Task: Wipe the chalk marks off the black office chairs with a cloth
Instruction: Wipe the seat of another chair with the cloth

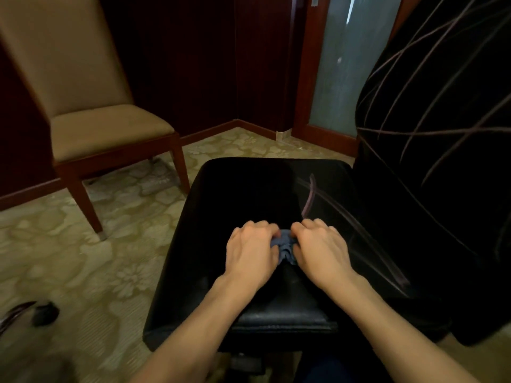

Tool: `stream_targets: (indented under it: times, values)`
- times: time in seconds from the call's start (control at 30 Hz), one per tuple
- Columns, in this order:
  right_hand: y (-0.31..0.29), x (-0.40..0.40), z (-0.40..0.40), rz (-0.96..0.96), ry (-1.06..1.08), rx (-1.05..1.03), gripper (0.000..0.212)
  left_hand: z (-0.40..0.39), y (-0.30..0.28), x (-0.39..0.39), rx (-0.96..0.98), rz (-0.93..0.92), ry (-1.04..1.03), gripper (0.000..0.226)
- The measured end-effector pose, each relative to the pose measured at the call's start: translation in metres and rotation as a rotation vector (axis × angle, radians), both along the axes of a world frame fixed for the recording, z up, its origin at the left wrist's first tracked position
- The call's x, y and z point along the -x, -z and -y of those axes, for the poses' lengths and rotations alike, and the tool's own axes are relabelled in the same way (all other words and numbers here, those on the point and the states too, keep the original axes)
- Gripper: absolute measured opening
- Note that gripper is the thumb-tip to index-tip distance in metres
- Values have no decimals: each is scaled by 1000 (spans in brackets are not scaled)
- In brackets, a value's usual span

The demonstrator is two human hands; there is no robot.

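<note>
Black chair seat (pixel 249 189) chalk-streaked | patterned carpet (pixel 83 258) | tan chair (pixel 83 106)

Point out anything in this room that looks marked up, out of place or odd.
Pale chalk lines criss-cross the black chair's backrest, and more streaks run along the right side of its seat. Both hands, left and right, bunch a grey cloth on the seat. A small dark object lies on the carpet; unclear what.
</note>
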State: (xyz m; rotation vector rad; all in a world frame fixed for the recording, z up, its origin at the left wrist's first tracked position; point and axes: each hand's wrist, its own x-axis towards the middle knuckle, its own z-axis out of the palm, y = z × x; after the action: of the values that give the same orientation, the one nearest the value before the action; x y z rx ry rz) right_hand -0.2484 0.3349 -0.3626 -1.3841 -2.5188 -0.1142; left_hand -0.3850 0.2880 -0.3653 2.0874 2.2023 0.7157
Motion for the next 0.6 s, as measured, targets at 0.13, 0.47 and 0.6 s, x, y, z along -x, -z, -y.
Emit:
stream_targets:
  times: [0.13,0.47,0.6]
  values:
    - [9,-15,33,-66,-10,-49,23,35,9,-9,-70,-1,8,17]
    - [19,-41,87,-157,-51,-120,27,87,23,-24,-139,79,40,25]
    - [23,-51,101,-169,-64,-68,25,105,29,-26,-125,57,65,25]
